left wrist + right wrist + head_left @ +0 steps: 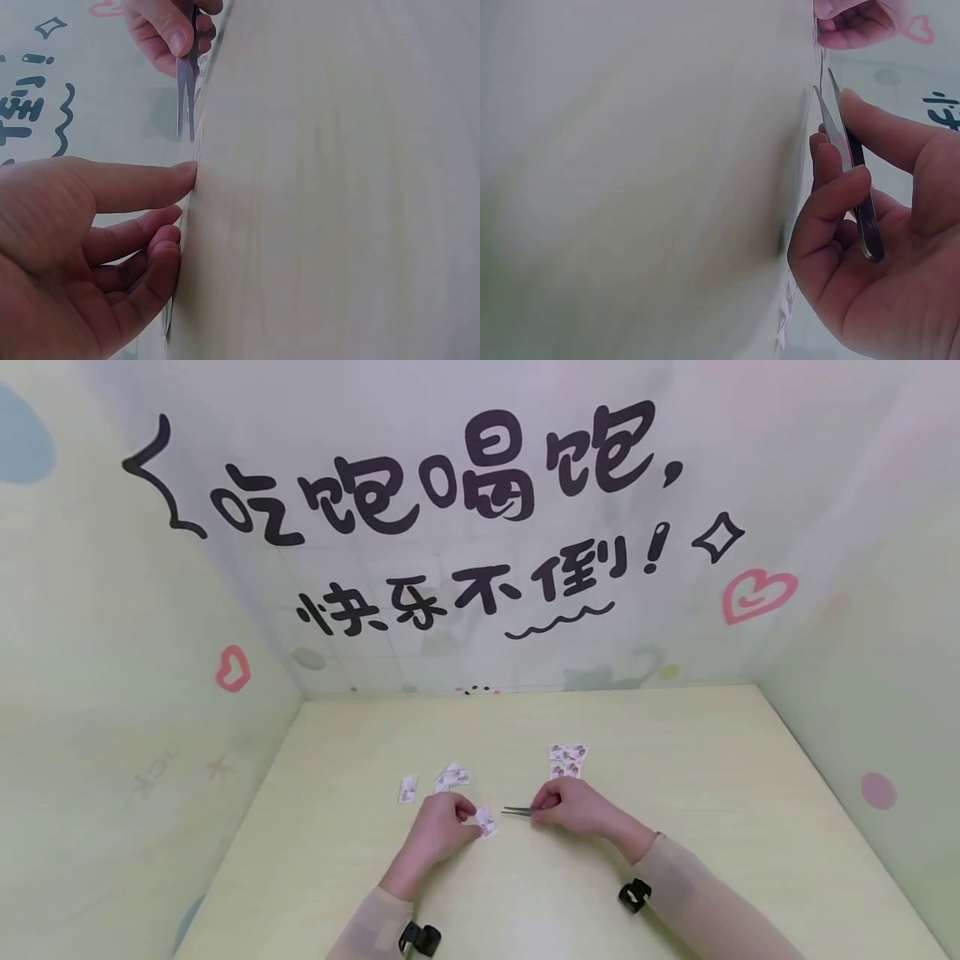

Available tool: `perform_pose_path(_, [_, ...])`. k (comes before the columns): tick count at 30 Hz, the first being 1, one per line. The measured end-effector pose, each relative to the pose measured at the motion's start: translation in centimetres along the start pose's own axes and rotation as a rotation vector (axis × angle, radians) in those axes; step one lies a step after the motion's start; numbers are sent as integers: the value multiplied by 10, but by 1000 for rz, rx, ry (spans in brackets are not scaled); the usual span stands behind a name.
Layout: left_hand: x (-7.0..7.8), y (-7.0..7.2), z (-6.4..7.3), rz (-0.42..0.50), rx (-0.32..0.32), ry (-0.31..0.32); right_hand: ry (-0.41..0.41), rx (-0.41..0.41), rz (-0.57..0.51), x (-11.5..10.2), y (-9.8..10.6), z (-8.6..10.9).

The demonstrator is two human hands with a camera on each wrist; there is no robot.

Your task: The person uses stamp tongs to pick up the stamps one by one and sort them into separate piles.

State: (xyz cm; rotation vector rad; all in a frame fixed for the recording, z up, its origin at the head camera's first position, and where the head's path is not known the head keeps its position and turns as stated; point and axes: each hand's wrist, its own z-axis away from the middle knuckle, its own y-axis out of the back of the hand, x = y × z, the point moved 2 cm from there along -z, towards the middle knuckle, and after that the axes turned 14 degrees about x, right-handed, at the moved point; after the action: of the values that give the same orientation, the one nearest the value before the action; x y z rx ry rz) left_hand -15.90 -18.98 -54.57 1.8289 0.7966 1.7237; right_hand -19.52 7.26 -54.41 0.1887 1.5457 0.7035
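In the head view my left hand (438, 828) is at a small white printed card (487, 822) on the table, thumb and forefinger at its left side. The left wrist view shows that thumb and the curled fingertips low at the tabletop; the card is seen almost edge-on there. My right hand (577, 806) grips metal tweezers (853, 180) between thumb and fingers. Their two tips stand slightly apart and point left toward the card, a short gap away from it.
Beyond my left hand lie a few overlapping printed cards (452, 777) and a single card (407, 789). A group of cards with coloured pictures (567, 753) lies just beyond my right hand. Printed walls (480, 643) enclose the pale table (675, 760) at back and sides.
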Motion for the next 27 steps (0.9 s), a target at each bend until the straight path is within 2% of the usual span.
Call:
perform_pose_path(5, [4,1,-1,-3,8,1,9,-2,5,-6,-7,-13])
perform_pose_path(11, [2,0,-2,-15,7,-2,23,-8,45,-8,-13,-25])
perform_pose_path(19, [2,1,-3,-18,5,-3,77,-37,73,-12,-14,-30])
perform_pose_path(27, [2,1,-2,-13,6,-5,61,-54,68,-12,-15,-31])
